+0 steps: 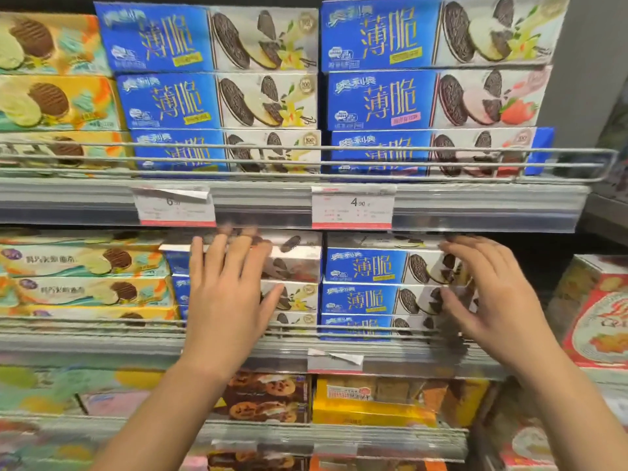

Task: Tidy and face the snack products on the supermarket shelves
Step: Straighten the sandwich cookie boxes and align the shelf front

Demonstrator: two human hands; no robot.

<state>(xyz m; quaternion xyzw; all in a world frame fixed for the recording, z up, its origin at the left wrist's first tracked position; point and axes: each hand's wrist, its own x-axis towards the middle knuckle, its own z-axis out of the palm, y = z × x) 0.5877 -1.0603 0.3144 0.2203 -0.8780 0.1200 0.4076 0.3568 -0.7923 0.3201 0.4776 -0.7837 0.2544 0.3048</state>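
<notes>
Blue-and-white cookie boxes (365, 266), stacked flat

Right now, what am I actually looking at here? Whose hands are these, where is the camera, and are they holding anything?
There is no machine here: a person wears a wide-angle camera on the head, so this one picture looks forward and down at their own two hands before supermarket shelves. The left hand lies with straight, spread fingers against a stack of blue sandwich-biscuit boxes on the middle shelf. The right hand has its fingers curled at the right end of the neighbouring stack of blue boxes; the picture is blurred, so whether it truly grips one is unclear. A wire rail runs across the front of those boxes. Above, on the shelf edge, hangs a price tag reading 4.90, with more blue boxes over it.
</notes>
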